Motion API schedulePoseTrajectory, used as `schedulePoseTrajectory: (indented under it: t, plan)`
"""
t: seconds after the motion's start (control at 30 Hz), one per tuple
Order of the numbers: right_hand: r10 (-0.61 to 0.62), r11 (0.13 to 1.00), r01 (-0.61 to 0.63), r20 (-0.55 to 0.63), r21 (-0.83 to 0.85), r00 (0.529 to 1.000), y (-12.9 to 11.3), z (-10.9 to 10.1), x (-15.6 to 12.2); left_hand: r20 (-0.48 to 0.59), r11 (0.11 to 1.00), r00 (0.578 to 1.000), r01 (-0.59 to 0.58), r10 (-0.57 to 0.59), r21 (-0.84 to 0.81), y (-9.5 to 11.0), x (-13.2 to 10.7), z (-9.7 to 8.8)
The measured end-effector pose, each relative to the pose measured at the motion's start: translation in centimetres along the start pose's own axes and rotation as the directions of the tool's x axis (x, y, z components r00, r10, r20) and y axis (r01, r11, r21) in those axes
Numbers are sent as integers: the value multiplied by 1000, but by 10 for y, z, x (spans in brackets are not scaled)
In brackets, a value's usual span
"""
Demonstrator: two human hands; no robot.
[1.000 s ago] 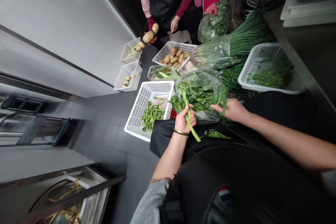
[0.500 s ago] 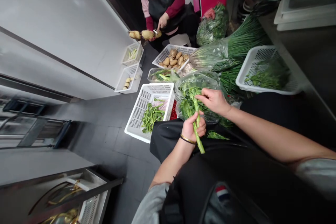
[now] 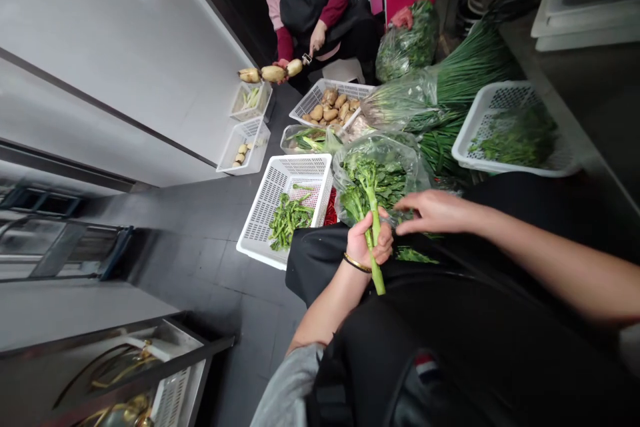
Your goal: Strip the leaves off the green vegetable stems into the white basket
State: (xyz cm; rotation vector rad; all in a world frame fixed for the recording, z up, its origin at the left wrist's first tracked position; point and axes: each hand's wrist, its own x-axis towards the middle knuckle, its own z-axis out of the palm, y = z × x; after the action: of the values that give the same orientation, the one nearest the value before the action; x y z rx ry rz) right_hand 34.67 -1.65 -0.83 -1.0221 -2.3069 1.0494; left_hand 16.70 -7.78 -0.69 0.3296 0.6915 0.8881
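My left hand (image 3: 369, 240) is closed around a thick green vegetable stalk (image 3: 373, 210), held upright over my dark apron. Its leafy top stands in front of a clear plastic bag of greens (image 3: 395, 160). My right hand (image 3: 434, 211) reaches in from the right, fingers stretched out and pointing left, close to the stalk beside my left hand; nothing shows in it. Loose green leaves (image 3: 413, 255) lie on the apron below it. A white perforated basket (image 3: 273, 203) holding trimmed green stems (image 3: 289, 219) sits on the floor left of my knees.
A seated person (image 3: 315, 7) opposite holds a string of lotus root (image 3: 270, 73) with a peeler. Around them are small white baskets (image 3: 245, 147), a basket of lotus root pieces (image 3: 330, 107), bagged chives (image 3: 440, 90), a basket of greens (image 3: 515, 140) and a steel cabinet (image 3: 100, 80) on the left.
My right hand came off the stalk's leafy top and dropped lower, beside my left hand. My left hand keeps the stalk, now more upright. The other person went on peeling the lotus root.
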Motion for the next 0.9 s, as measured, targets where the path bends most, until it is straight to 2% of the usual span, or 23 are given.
schedulePoseTrajectory:
  t: [0.1, 0.17, 0.23, 0.27, 0.33, 0.4, 0.43, 0.5, 0.57, 0.63, 0.7, 0.77, 0.83, 0.87, 0.9]
  plan:
    - [122, 966, -95, -100, 241, 988, -5, -18, 22, 123, 999, 992, 21, -26, 39, -7, 2, -1]
    - [123, 972, -65, -250, 227, 961, -15, -17, 33, 139, 999, 990, 0, -7, 47, -8, 5, -1]
    - [25, 1000, -16, -412, 25, 911, -26, -4, 33, 47, 999, 999, -20, 19, 26, -6, 10, -1]
    - [-61, 996, 26, -440, -84, 896, -31, 5, 28, -26, 999, 999, -33, 33, 4, -4, 12, -2]
    - [-238, 964, 174, -365, -199, 900, -39, 20, 13, -165, 996, 983, -85, 79, -27, 0, 14, -4]
    - [-296, 953, 263, -278, -148, 914, -42, 25, 1, -245, 988, 957, -155, 155, 19, 2, 14, -5]
    - [-242, 970, 225, -279, -90, 929, -41, 22, -1, -259, 980, 946, -182, 195, 76, 1, 14, -5]
    - [-13, 998, 30, -319, 47, 948, -35, 8, 6, -263, 949, 927, -208, 269, 237, -4, 12, -3]
    - [184, 976, -133, -329, 169, 926, -27, -9, 19, -271, 883, 897, -217, 348, 417, -11, 11, 0]
    - [208, 971, -151, -339, 185, 917, -19, -17, 32, -272, 812, 868, -220, 416, 540, -15, 10, 3]
    - [100, 995, -85, -453, 53, 886, -15, -12, 35, -258, 821, 881, -214, 396, 529, -15, 8, 4]
    - [-134, 985, 51, -530, -168, 837, -16, 4, 29, -251, 902, 917, -200, 310, 384, -10, 8, 4]
    - [-384, 915, 271, -441, -298, 811, -21, 20, 17, -258, 951, 929, -206, 264, 228, -4, 7, 5]
    - [-463, 881, 374, -363, -289, 809, -23, 26, 12, -274, 950, 917, -243, 291, 196, -1, 7, 6]
    - [-484, 872, 423, -316, -244, 816, -26, 28, 7, -289, 934, 892, -298, 346, 199, 0, 8, 7]
